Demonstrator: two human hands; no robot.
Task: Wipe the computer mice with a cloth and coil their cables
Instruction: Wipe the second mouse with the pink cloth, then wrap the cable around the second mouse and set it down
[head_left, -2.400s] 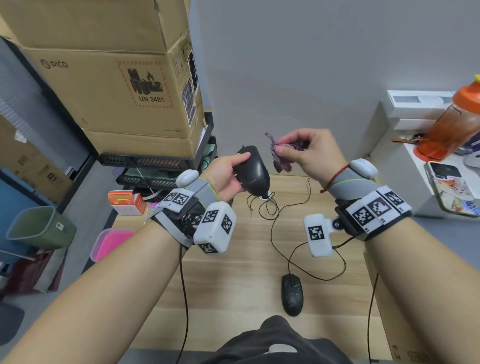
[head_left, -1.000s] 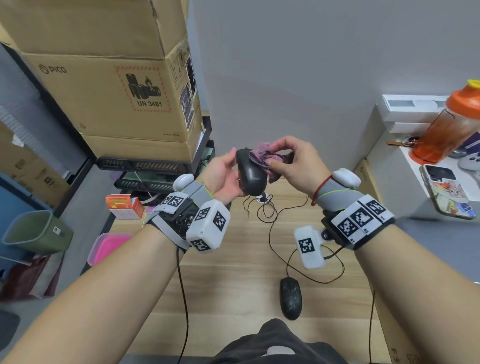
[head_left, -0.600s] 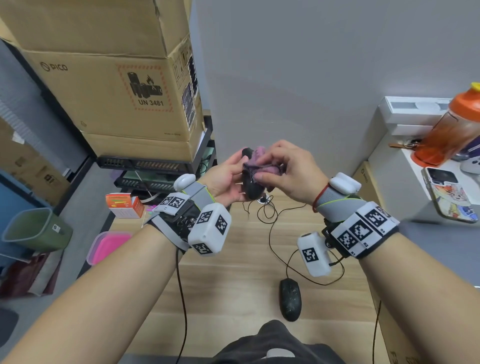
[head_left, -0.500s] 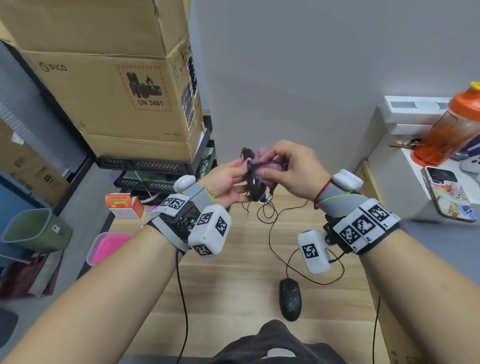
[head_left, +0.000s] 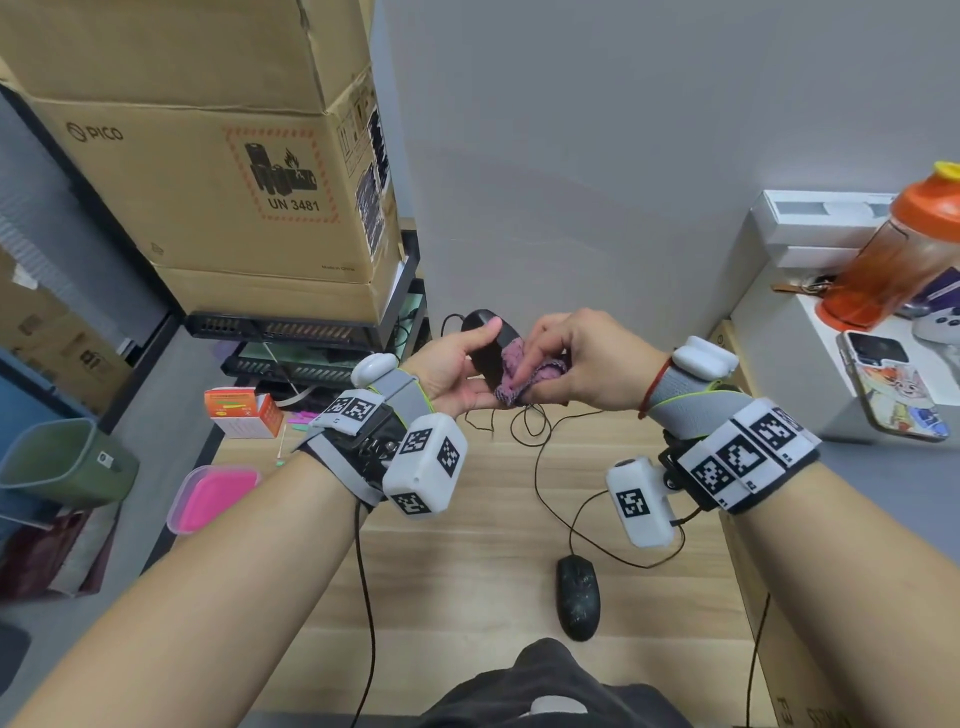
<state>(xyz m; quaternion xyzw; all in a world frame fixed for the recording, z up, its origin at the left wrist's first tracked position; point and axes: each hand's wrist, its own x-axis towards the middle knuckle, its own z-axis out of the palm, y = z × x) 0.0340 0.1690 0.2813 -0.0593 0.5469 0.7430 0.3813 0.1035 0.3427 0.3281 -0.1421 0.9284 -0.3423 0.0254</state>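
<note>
The left hand (head_left: 451, 371) holds a black wired mouse (head_left: 485, 345) up above the far edge of the wooden tabletop (head_left: 457, 582), its grip grasping the mouse with the thumb laid along the upper side and the fingers under it. The right hand (head_left: 587, 364) presses a bunched pink-purple cloth (head_left: 519, 376) against the right side of that mouse; its grip is closed on the cloth, fingers curled around it, with the index finger pushing the fabric onto the shell. The mouse's thin black cable (head_left: 527, 423) hangs from under the hands and lies in loose loops on the tabletop near the far edge.

A second black mouse (head_left: 578, 604) lies flat on the tabletop toward the near edge, right of the middle, well apart from both hands. Its cable (head_left: 550, 499) runs away toward the far edge in a wide curve.

Both wrists carry grey straps with white marker blocks. At the tabletop's left edge sit a pink-lidded container (head_left: 210, 496) and, farther back, a small orange box (head_left: 243, 413). Stacked cardboard boxes (head_left: 218, 171) rise beyond the far left corner. To the right, on a separate white surface, stand an orange-capped bottle (head_left: 893, 260) and a phone (head_left: 891, 382).
</note>
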